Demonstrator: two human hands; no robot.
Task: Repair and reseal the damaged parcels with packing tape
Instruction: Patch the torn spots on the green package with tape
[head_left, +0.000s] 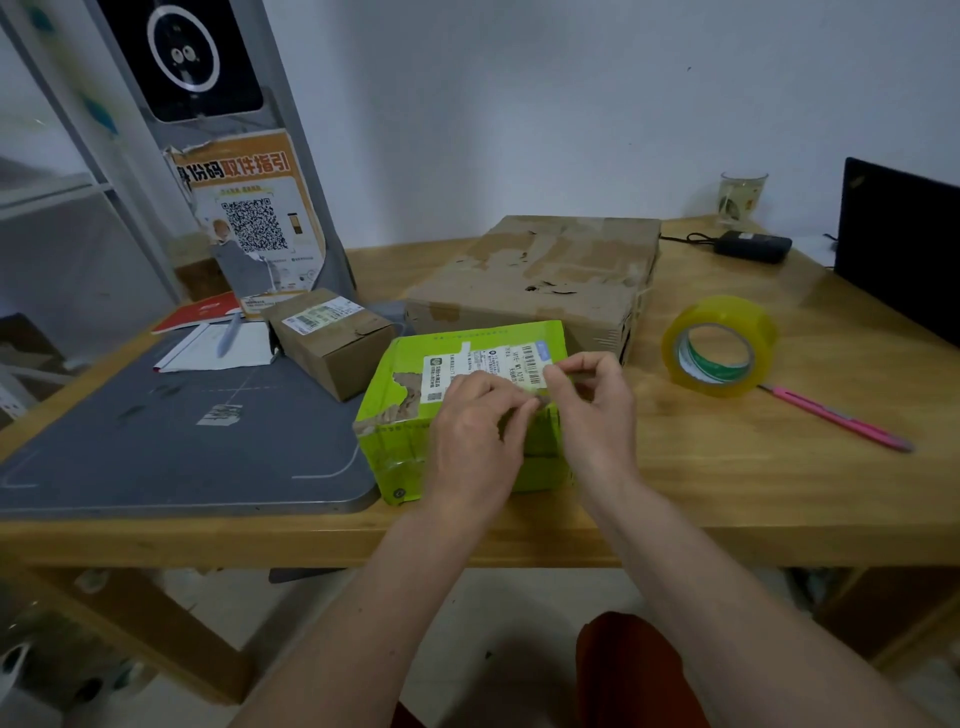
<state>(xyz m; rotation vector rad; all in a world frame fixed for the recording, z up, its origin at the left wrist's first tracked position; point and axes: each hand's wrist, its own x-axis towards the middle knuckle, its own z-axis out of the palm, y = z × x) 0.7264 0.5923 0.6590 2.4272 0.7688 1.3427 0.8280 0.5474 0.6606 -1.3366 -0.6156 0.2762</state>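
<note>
Both hands meet over the near right corner of the green parcel (415, 395): the left hand (478, 431) lies with its fingers curled and pinched against the top edge, the right hand (592, 400) pinches something thin — too blurred to name. The parcel sits beneath them on the counter (727, 493), its long axis running away from the person, label end far. Right of the right hand stands the tape roll (719, 347), hole facing the person — a pink pen (836, 418) beside it.
</note>
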